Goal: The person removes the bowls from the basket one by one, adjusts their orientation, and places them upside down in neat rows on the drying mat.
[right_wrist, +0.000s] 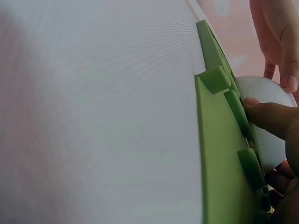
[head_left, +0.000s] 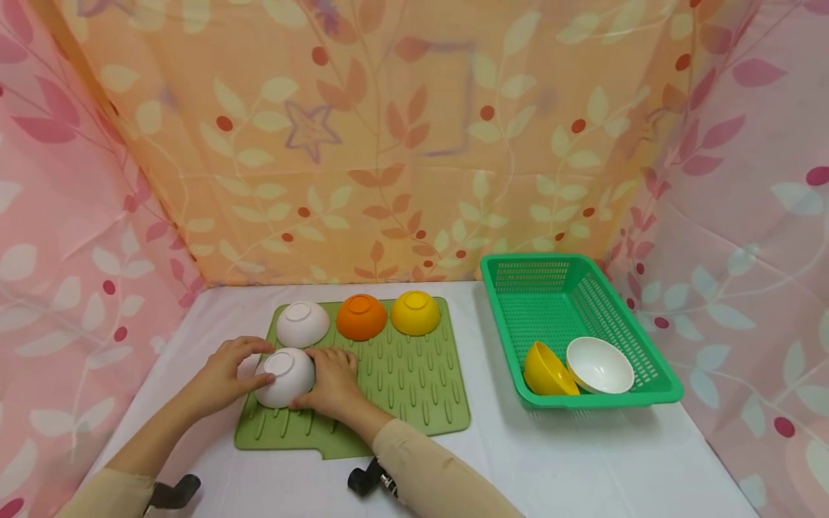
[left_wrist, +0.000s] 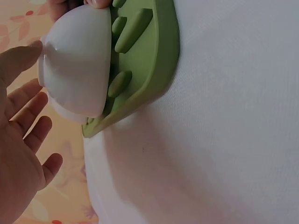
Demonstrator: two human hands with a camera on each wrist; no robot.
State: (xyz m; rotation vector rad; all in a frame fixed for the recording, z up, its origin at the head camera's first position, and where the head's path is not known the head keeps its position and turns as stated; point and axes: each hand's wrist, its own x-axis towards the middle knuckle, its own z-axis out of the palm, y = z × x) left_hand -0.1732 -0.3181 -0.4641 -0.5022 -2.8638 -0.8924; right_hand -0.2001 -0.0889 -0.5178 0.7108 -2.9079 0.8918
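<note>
White bowl upside-down, near L of green mat, betw. hands.
R hand grips it: thumb at near rim, fingers curled round R side. L hand loosely spread, thumb at base. Far row: 2nd white bowl, orange bowl, yellow bowl.

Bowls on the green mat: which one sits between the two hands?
The front white bowl; the other white bowl, the orange bowl and the yellow bowl form the row behind it.
</note>
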